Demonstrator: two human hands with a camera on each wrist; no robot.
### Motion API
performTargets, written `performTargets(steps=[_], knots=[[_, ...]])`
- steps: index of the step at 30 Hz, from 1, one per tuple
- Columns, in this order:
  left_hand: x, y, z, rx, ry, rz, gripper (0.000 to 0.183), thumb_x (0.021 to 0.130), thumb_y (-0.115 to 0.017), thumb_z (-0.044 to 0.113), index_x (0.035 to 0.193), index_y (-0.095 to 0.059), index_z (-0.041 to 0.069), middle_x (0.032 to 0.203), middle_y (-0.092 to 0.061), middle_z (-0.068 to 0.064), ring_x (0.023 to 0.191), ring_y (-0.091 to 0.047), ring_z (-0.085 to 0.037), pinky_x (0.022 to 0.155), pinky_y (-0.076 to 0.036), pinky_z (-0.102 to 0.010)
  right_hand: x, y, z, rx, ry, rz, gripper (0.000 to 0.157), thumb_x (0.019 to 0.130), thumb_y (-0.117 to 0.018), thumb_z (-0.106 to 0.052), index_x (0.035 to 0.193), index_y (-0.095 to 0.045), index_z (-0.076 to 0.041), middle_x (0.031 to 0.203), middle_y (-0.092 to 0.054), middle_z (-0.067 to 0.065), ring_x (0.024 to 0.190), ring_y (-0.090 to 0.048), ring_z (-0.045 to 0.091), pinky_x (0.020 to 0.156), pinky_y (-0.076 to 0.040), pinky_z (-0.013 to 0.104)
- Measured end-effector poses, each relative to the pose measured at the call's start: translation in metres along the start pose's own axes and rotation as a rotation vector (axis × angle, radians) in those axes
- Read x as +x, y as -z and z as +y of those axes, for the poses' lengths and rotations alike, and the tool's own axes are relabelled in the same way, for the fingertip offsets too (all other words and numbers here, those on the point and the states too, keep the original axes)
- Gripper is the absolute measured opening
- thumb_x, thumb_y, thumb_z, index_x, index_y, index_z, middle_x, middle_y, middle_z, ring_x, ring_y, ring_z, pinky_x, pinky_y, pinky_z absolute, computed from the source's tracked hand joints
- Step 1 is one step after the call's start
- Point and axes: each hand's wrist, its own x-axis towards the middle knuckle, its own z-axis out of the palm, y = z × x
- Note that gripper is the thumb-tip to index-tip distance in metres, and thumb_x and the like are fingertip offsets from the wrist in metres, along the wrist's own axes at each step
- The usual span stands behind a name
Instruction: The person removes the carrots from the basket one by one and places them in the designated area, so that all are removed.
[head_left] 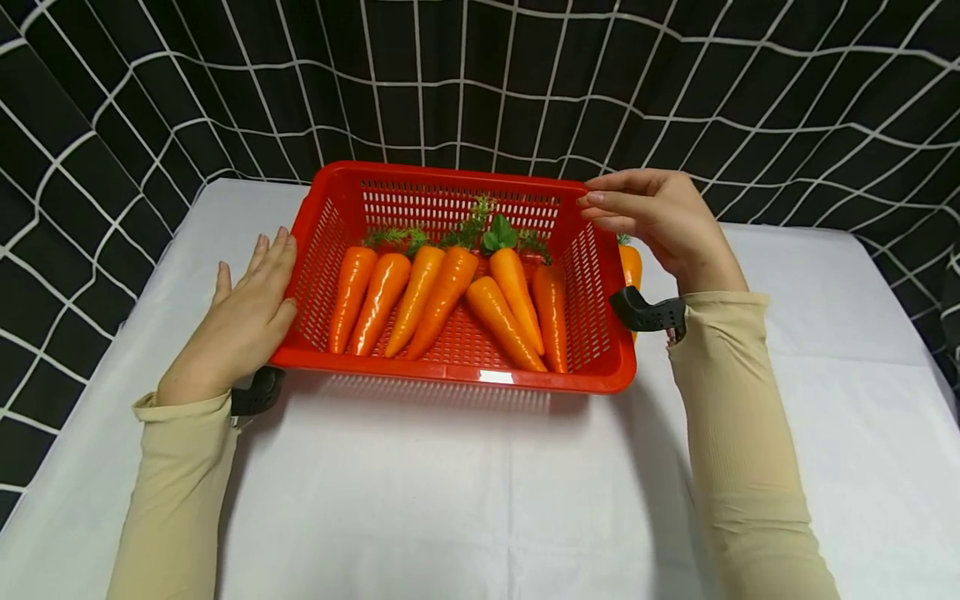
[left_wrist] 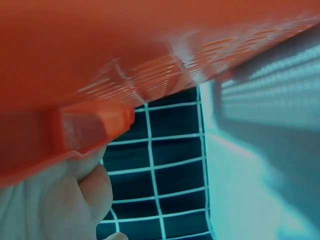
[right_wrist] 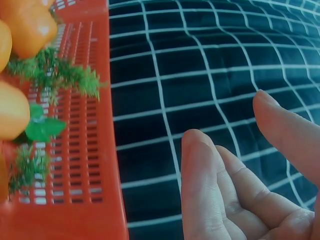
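A red plastic basket (head_left: 450, 377) with slotted walls holds several orange carrots (head_left: 444, 300) with green leafy tops (head_left: 472, 229). My left hand (head_left: 243, 312) touches the basket's left side, its fingers straight and pointing away from me. In the left wrist view, part of that hand (left_wrist: 75, 200) shows just below the red rim. My right hand (head_left: 660, 212) is at the far right corner of the basket, with loosely bent fingers. The right wrist view shows that hand's thumb (right_wrist: 285, 125) apart from the fingers, nothing between them.
Another carrot (head_left: 632, 265) lies outside the basket on the right, partly hidden by the wrist strap (head_left: 648, 310) and the rim. White cloth (head_left: 450, 492) covers the table. Black fabric with a white grid (head_left: 480, 83) hangs behind and along the sides.
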Motion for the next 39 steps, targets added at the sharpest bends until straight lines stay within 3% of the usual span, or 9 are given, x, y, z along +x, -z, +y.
performTargets(steps=[4,11,23,29,35,39], knots=[[0.0,0.0,0.0,-0.001,-0.002,0.001,0.062,0.096,-0.037,0.014,0.15,-0.009,-0.001,0.157,-0.004,-0.012,0.143,0.004,-0.027,0.105,0.016,-0.058,0.005,-0.012,-0.002,-0.084,-0.03,-0.007,0.043,0.082,-0.073,-0.014,0.115,-0.06,0.01,0.099,-0.067,0.011,0.085,-0.069,0.017,0.076,-0.052,0.025],[0.0,0.0,0.0,0.0,-0.002,0.005,0.062,0.096,-0.036,0.014,0.15,-0.01,-0.001,0.157,-0.005,-0.013,0.143,0.003,-0.027,0.105,0.016,-0.058,0.017,-0.034,-0.001,-0.166,-0.033,-0.055,0.038,0.085,-0.07,-0.013,0.114,-0.061,0.01,0.105,-0.065,0.014,0.086,-0.069,0.017,0.077,-0.052,0.027],[0.0,0.0,-0.001,0.003,0.001,-0.001,0.062,0.096,-0.035,0.015,0.15,-0.009,-0.001,0.157,-0.004,-0.013,0.143,0.003,-0.027,0.105,0.016,-0.058,0.043,-0.073,0.009,-0.109,-0.112,-0.151,0.022,0.086,-0.067,-0.01,0.103,-0.067,0.006,0.086,-0.07,0.007,0.078,-0.069,0.015,0.076,-0.054,0.029],[0.001,0.002,0.001,0.004,-0.008,-0.001,0.062,0.096,-0.036,0.014,0.15,-0.009,-0.001,0.157,-0.004,-0.013,0.143,0.003,-0.028,0.105,0.015,-0.058,0.048,-0.081,0.023,-0.137,-0.209,-0.167,0.025,0.088,-0.066,-0.011,0.106,-0.065,0.006,0.086,-0.07,0.007,0.079,-0.069,0.016,0.079,-0.053,0.029],[0.001,0.002,0.001,0.001,-0.012,-0.002,0.062,0.096,-0.036,0.014,0.15,-0.009,-0.001,0.157,-0.003,-0.012,0.143,0.003,-0.027,0.105,0.015,-0.058,0.05,-0.089,0.035,-0.224,-0.234,-0.162,0.029,0.089,-0.064,-0.009,0.111,-0.063,0.009,0.09,-0.068,0.007,0.079,-0.068,0.016,0.088,-0.049,0.038],[0.001,0.001,0.001,-0.006,-0.01,-0.004,0.062,0.096,-0.036,0.014,0.15,-0.009,-0.001,0.157,-0.003,-0.012,0.143,0.004,-0.027,0.105,0.015,-0.058,0.049,-0.093,0.044,-0.267,-0.268,-0.139,0.027,0.087,-0.066,-0.01,0.107,-0.065,0.008,0.084,-0.069,0.006,0.077,-0.068,0.015,0.086,-0.05,0.036]])
